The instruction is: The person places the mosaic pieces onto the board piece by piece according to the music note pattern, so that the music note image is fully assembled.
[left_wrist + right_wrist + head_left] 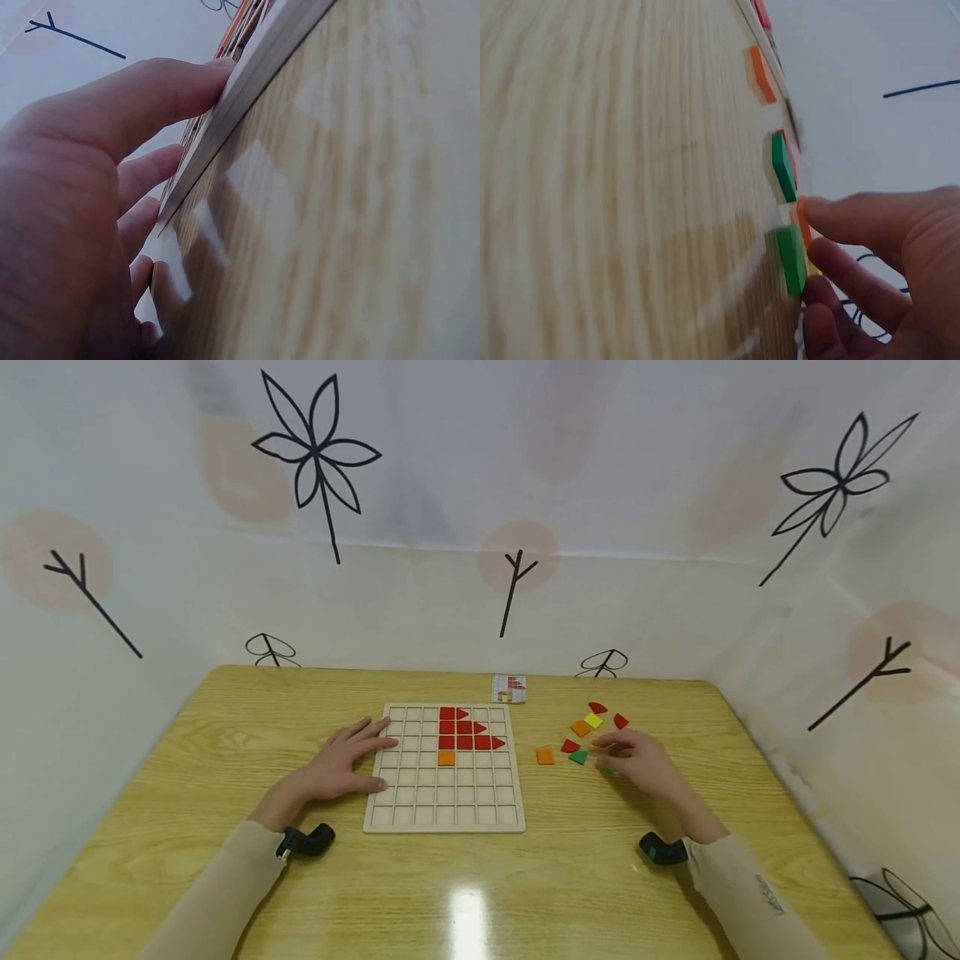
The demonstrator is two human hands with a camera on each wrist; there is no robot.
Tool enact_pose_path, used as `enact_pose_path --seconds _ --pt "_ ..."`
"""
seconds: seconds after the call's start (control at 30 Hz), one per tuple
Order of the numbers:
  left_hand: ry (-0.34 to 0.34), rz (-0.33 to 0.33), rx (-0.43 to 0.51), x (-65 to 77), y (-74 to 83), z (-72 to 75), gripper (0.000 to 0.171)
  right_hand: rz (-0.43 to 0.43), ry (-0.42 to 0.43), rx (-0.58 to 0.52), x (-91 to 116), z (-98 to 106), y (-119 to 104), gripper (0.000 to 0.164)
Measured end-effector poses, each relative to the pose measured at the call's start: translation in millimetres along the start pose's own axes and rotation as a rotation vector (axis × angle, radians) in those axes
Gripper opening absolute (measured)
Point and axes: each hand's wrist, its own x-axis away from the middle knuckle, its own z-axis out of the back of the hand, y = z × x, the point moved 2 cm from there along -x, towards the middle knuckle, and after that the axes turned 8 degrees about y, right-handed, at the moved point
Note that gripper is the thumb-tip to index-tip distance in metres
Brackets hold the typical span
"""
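Head cam: L hand (336,767) spread on grid board (467,796), R hand (640,763) w/ fingers apart nr green pc (792,261).

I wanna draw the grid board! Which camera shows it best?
The head view, because it looks down on nearly all of the grid board. The left wrist view shows mainly its side edge; the right wrist view catches just a thin strip.
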Motion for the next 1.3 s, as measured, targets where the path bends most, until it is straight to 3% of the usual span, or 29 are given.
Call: enact_pose_path --seconds 0.2,0.77,1.1,1.3 --pt "0.006 -0.008 0.010 -0.1 -2.0 -1.2 0.068 0.050 -0.040 0.049 4 4 4 0.027" --pt "0.003 -0.002 0.009 0.0 -2.4 -1.9 0.069 0.009 -0.060 0.052 2 9 7 0.025" --pt "-0.001 0.004 0.014 0.4 1.1 0.4 0.069 0.004 -0.106 -0.022 5 14 3 0.011" --pt "0.004 -0.002 0.008 0.0 0.4 0.4 0.068 0.010 -0.102 -0.083 5 7 -15 0.017"
